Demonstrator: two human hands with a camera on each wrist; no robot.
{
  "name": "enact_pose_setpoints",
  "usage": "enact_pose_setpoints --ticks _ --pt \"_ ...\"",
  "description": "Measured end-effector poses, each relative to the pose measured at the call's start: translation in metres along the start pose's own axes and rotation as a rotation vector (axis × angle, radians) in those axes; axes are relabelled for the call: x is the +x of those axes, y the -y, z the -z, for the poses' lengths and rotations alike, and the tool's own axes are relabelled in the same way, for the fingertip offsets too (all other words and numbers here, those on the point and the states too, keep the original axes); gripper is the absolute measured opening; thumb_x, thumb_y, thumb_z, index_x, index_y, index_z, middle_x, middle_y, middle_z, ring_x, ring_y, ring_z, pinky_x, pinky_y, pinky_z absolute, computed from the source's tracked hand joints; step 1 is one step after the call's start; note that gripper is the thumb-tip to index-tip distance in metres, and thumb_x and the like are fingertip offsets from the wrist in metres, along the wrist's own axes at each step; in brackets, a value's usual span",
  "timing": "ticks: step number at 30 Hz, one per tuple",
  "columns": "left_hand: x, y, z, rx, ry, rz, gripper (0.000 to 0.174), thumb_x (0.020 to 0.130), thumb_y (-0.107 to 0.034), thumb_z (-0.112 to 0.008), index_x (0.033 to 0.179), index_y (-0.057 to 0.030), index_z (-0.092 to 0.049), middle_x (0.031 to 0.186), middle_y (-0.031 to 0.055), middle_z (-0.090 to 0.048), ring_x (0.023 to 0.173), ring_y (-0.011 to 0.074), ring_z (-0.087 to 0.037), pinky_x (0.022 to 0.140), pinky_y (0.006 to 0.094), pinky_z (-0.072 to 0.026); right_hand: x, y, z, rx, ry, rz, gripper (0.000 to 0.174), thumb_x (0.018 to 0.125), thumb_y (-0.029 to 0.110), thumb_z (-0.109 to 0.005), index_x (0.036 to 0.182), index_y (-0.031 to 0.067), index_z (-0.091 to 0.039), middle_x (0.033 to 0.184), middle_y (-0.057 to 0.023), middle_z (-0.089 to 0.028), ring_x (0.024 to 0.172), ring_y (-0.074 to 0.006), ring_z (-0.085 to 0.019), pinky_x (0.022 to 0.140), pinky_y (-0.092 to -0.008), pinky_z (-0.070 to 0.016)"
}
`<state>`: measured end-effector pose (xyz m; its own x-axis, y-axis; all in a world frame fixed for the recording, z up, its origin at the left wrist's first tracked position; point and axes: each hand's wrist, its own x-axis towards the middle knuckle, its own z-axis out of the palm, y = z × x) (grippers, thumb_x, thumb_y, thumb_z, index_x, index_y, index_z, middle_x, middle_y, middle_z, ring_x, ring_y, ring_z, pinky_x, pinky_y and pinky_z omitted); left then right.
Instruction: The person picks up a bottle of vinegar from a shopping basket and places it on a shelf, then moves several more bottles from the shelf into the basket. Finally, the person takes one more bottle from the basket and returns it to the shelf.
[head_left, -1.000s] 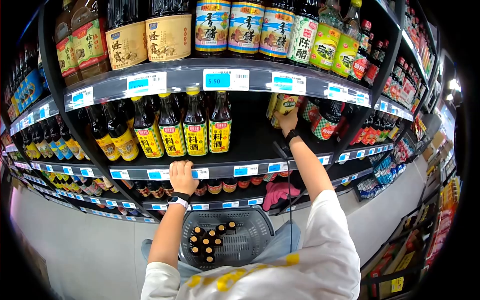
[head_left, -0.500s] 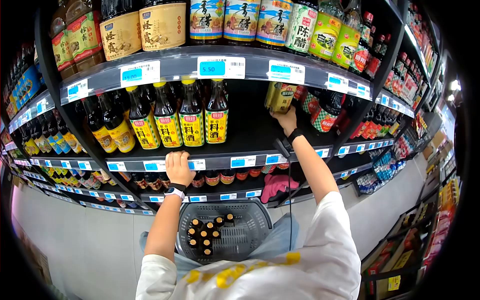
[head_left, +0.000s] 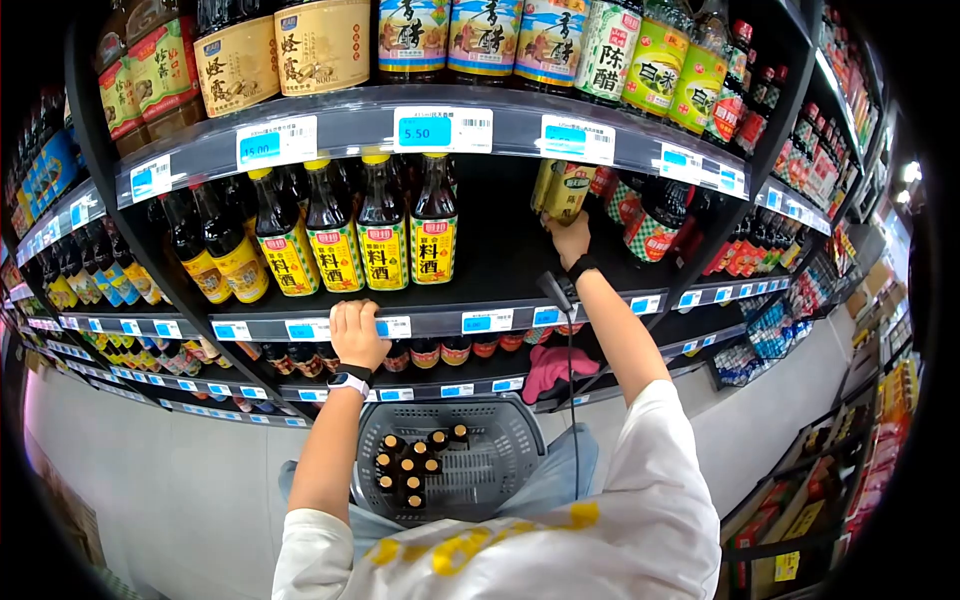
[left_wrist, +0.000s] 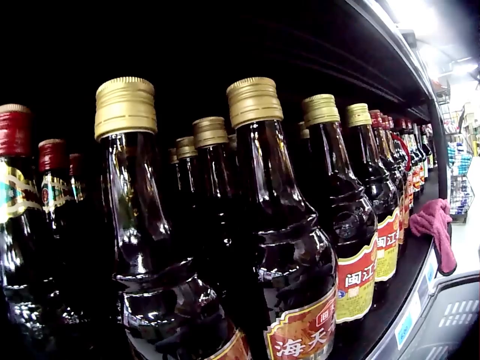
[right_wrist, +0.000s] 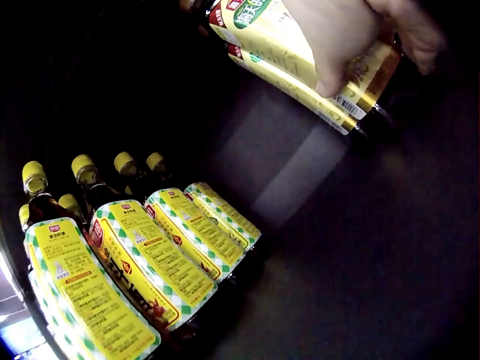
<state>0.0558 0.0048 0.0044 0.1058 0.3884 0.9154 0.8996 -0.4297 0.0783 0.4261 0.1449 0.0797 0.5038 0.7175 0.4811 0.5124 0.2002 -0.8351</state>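
Gold-labelled, the bottle point(head_left: 572, 186) I see the right hand point(head_left: 568, 238) grip shows more label now; the left hand point(head_left: 358, 333) (same spot) clasps the shelf point(head_left: 437, 326).

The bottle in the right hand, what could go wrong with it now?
It might knock the neighbouring bottle, because the two are very close together.

If the bottle slipped from the right hand on the way out, it could break, maybe against the bottles in the basket, as the basket is below the shelf.

The dark cord hanging near that wrist might catch on the shelf edge and tug the arm.
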Motion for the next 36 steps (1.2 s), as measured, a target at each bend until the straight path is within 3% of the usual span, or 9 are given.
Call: enact_pose_setpoints --ticks 11,13,18,23,29,31,32,33,36 --pt "0.002 -0.001 0.004 0.001 0.043 0.018 0.051 0.052 -0.004 -0.063 0.103 -0.0068 -0.055 0.101 0.0134 -0.053 0.1 0.035 -0.051 0.096 0.048 -0.0374 0.015 -0.044 -0.015 0.095 0.114 -0.013 0.056 0.065 0.011 -0.076 0.111 -0.0054 -0.049 0.106 -0.0205 -0.063 0.102 -0.0315 -0.061 0.086 -0.0351 -0.0473" --pt "0.0 0.002 0.003 -0.009 0.047 0.014 0.055 0.051 -0.004 -0.065 0.104 -0.008 -0.055 0.103 0.013 -0.053 0.103 0.0352 -0.05 0.098 0.0484 -0.0368 -0.03 0.019 0.011 0.412 0.198 -0.071 0.035 0.072 0.0 -0.067 0.105 -0.0029 -0.056 0.104 -0.0111 -0.062 0.089 -0.0187 -0.058 0.08 -0.0309 -0.044" --pt "0.002 0.005 0.005 -0.027 0.036 -0.014 0.057 0.046 -0.007 -0.07 0.101 -0.0112 -0.055 0.098 0.009 -0.053 0.097 0.0316 -0.052 0.094 0.0454 -0.0383 -0.169 0.077 0.056 0.738 0.104 -0.056 0.023 0.088 0.001 -0.055 0.111 -0.002 -0.056 0.115 -0.0142 -0.059 0.111 -0.0195 -0.055 0.095 -0.0286 -0.0426" --pt "0.002 0.007 0.002 -0.016 -0.026 -0.044 0.05 0.048 -0.005 -0.068 0.096 -0.0107 -0.055 0.095 0.0064 -0.053 0.094 0.0287 -0.052 0.092 0.0437 -0.0412 -0.297 0.026 0.052 0.59 0.05 -0.036 0.007 0.089 -0.002 -0.05 0.086 0.0022 -0.054 0.082 -0.0072 -0.057 0.063 -0.0099 -0.048 0.06 -0.0225 -0.0403" --pt "0.0 0.008 -0.002 0.014 -0.057 -0.054 0.053 0.046 -0.006 -0.068 0.096 -0.0115 -0.055 0.094 0.0055 -0.054 0.09 0.028 -0.053 0.089 0.0439 -0.0418 -0.411 -0.106 -0.012 0.335 0.656 -0.564 0.013 0.084 -0.005 -0.052 0.087 0.0052 -0.06 0.07 -0.0027 -0.06 0.056 -0.0086 -0.053 0.051 -0.0227 -0.0424" --pt "0.001 0.008 -0.001 0.037 -0.069 -0.049 0.053 0.046 -0.006 -0.069 0.096 -0.0116 -0.054 0.095 0.0053 -0.054 0.09 0.028 -0.053 0.089 0.0439 -0.0418 -0.455 -0.17 -0.038 0.178 0.781 -0.864 0.02 0.076 -0.005 -0.057 0.092 0.006 -0.063 0.078 -0.0088 -0.065 0.064 -0.0192 -0.061 0.055 -0.0324 -0.047" --pt "0.001 0.007 0.001 0.033 -0.056 -0.049 0.053 0.046 -0.006 -0.068 0.097 -0.0116 -0.054 0.095 0.0052 -0.054 0.09 0.0279 -0.053 0.089 0.0441 -0.0417 -0.504 -0.268 -0.061 0.027 0.96 -0.685 0.027 0.073 -0.002 -0.062 0.099 0.0035 -0.064 0.09 -0.0167 -0.066 0.077 -0.0297 -0.064 0.063 -0.0405 -0.0497" --pt "0.0 0.006 0.001 0.03 -0.041 -0.05 0.054 0.046 -0.006 -0.068 0.097 -0.0116 -0.054 0.096 0.0051 -0.054 0.09 0.0278 -0.053 0.089 0.0442 -0.0416 -0.483 -0.193 -0.054 -0.419 1.179 -0.335 0.041 0.074 0.002 -0.063 0.115 0.0035 -0.059 0.104 -0.0222 -0.064 0.088 -0.0369 -0.062 0.072 -0.0452 -0.0501" --pt "-0.001 0.007 0.0 0.058 -0.03 -0.054 0.055 0.045 -0.006 -0.068 0.098 -0.0119 -0.054 0.096 0.0047 -0.054 0.091 0.0276 -0.053 0.089 0.0444 -0.0417 -0.502 -0.19 -0.072 -0.543 1.443 -0.541 0.058 0.08 0.017 -0.067 0.133 0.0076 -0.045 0.124 -0.0178 -0.057 0.103 -0.0332 -0.06 0.081 -0.0412 -0.051"
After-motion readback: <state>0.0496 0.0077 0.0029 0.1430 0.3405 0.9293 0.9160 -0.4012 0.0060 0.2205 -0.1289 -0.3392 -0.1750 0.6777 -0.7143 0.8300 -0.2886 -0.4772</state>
